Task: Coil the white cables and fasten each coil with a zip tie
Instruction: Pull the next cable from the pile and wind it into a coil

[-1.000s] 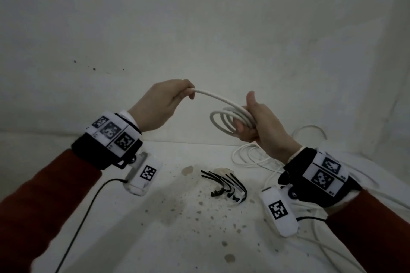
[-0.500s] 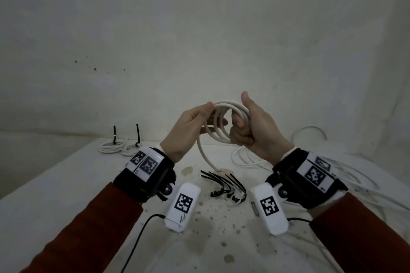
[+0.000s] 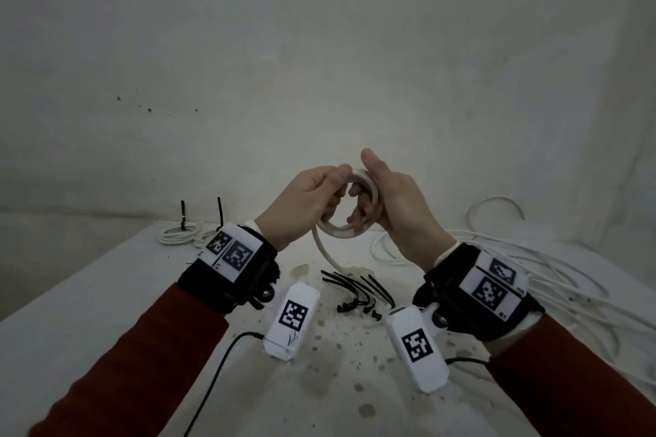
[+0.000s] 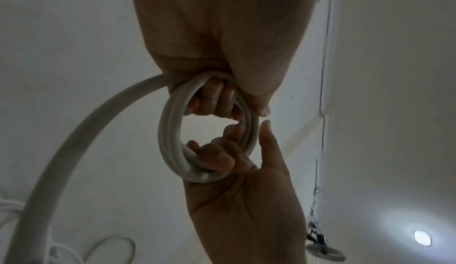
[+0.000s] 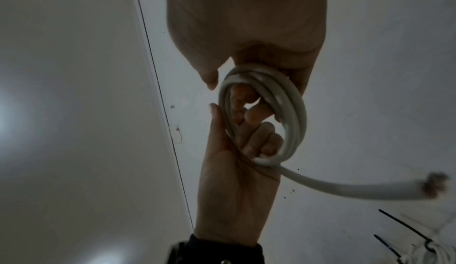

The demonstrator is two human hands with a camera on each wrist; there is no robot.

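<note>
Above the table both hands hold a small white cable coil (image 3: 339,231) of several loops. My left hand (image 3: 314,197) grips its upper left side, fingers curled round the loops (image 4: 214,100). On the other side, my right hand (image 3: 388,197) has its fingers hooked through the ring (image 4: 222,155) and its thumb up. The cable's short tail (image 3: 324,254) hangs from the coil toward the table, and its cut end (image 5: 434,188) shows in the right wrist view. Several loose black zip ties (image 3: 356,291) lie on the table below the hands.
Two tied coils (image 3: 177,233) with upright black zip-tie tails sit at the table's back left corner. A tangle of loose white cables (image 3: 532,259) spreads over the right side. The white table (image 3: 106,294) is speckled, with a wall close behind.
My left hand swung in from the left, laying the stretched cable length onto the coil as another loop. Both hands have come lower and now meet at the coil.
</note>
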